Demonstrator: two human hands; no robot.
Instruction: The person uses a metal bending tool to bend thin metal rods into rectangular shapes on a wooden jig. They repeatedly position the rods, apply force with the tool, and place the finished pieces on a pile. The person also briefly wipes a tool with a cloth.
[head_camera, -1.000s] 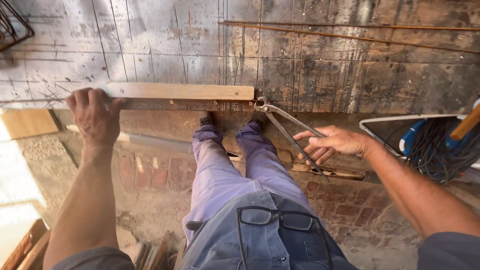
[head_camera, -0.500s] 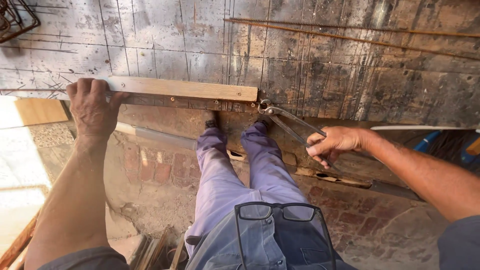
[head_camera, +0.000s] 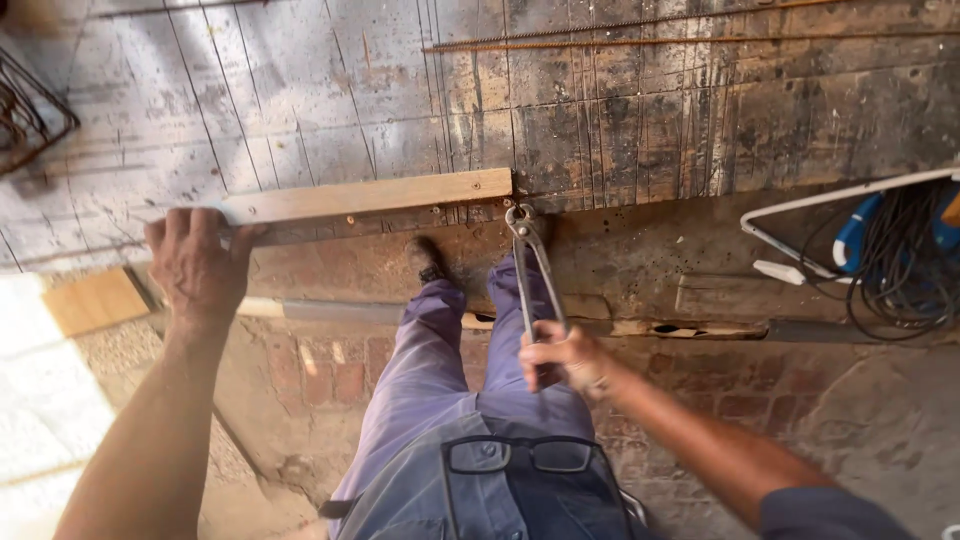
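Since the earlier frames, the right hand (head_camera: 562, 362) had swung inward from the right side toward the middle of the view, so that the long-handled pincers (head_camera: 530, 268) now stood almost straight up and down instead of slanting off to the right. That brought the tool's head squarely against the edge of the workbench (head_camera: 620, 130), just under the right end of the wooden batten (head_camera: 365, 196); I judged that the pull had turned into a straight lever on whatever the head had bitten, though the nail or wire itself was too small to make out. The left hand (head_camera: 197, 262) had kept its place throughout.

From the head camera, the right hand was closed tight round both handles of the pincers, squeezing them together, with the tool's head well above the fist and touching the bench edge. The batten's near end lay just above and to the left of that head. The left hand was pressed down with fingers curled over the batten's far left end, pinning it to the bench.

Below both hands showed the person's lilac trousers (head_camera: 430, 370) and a pair of glasses (head_camera: 520, 455) hung at the chest. Far right of the right hand sat a white-framed bin of coiled cable (head_camera: 890, 270); two rebar rods (head_camera: 640, 35) lay on the bench beyond.
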